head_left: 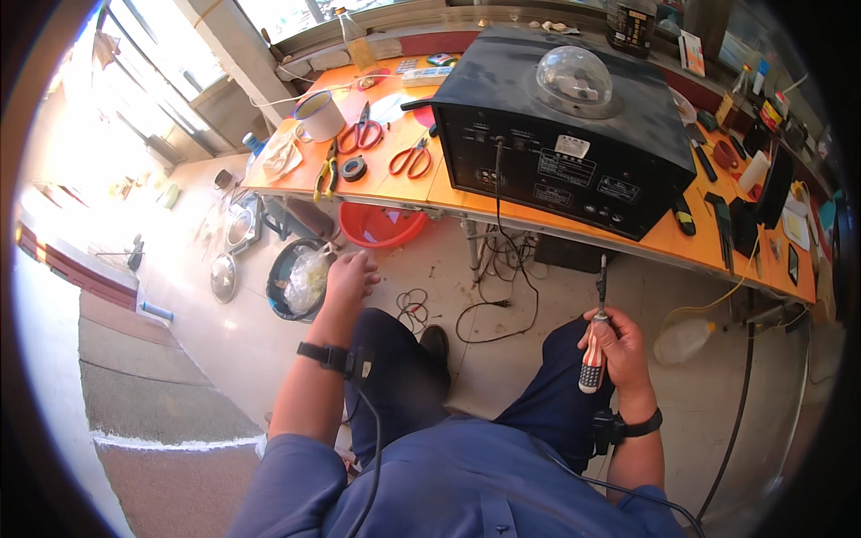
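My right hand [618, 346] is wrapped round a screwdriver [591, 368] with a striped, patterned handle; its shaft points up and away from me, over my right knee. My left hand [352, 280] hovers in front of the table, above a dark bin, with its fingers curled in. Whatever it may hold is hidden. Beyond both hands a black box-shaped device [529, 143] stands on the orange table [408, 190]. A clear dome [574, 76] rises from its top, and a black cable [499, 170] hangs from the panel facing me. Neither hand touches the device.
Red-handled scissors [362, 134], a second pair [412, 160], pliers [327, 172], a tape roll [354, 169] and a mug [319, 117] lie left of the device. More tools crowd the right. Below are a red basin [381, 226], a bin [281, 280] and loose cables [511, 269].
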`<state>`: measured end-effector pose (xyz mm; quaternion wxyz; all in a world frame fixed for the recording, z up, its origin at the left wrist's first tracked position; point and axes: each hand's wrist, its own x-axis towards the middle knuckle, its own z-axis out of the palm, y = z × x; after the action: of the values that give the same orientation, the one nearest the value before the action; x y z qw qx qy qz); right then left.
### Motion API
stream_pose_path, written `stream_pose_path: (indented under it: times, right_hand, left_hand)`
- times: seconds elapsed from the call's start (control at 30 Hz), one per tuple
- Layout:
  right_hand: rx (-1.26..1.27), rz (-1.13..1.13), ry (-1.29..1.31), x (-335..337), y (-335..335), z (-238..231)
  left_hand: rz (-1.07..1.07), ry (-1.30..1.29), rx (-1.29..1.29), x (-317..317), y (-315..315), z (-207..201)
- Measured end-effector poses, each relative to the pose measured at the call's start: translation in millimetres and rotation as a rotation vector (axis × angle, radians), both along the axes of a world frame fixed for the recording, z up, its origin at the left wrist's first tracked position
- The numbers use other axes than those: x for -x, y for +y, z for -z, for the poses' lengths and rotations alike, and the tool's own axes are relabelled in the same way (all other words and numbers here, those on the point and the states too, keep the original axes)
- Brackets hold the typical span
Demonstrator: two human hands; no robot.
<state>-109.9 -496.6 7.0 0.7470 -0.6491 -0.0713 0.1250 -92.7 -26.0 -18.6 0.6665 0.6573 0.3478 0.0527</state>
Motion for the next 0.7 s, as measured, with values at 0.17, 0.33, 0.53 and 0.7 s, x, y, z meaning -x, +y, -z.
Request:
stream_pose_path:
  times: [0.17, 0.33, 0.53, 0.7]
  right_hand:
    - [-0.212, 0.137, 0.277, 9.5, -21.9, 14.7]
    - [-0.472, 0.087, 0.264, 28.6, -38.3, 25.4]
    - [-0.438, 0.185, 0.340, 41.2, -47.7, 21.4]
    - [-0.193, 0.094, 0.254, 43.0, -34.8, 21.9]
  left_hand:
    - [0.081, -0.149, 0.125, 47.6, 41.4, 46.0]
    - [-0.028, -0.127, -0.380, 61.6, 41.6, 55.5]
    - [0.082, -0.116, -0.577, 72.8, 13.1, 32.9]
    - [0.286, -0.211, -0.975, 78.6, -13.9, 27.5]
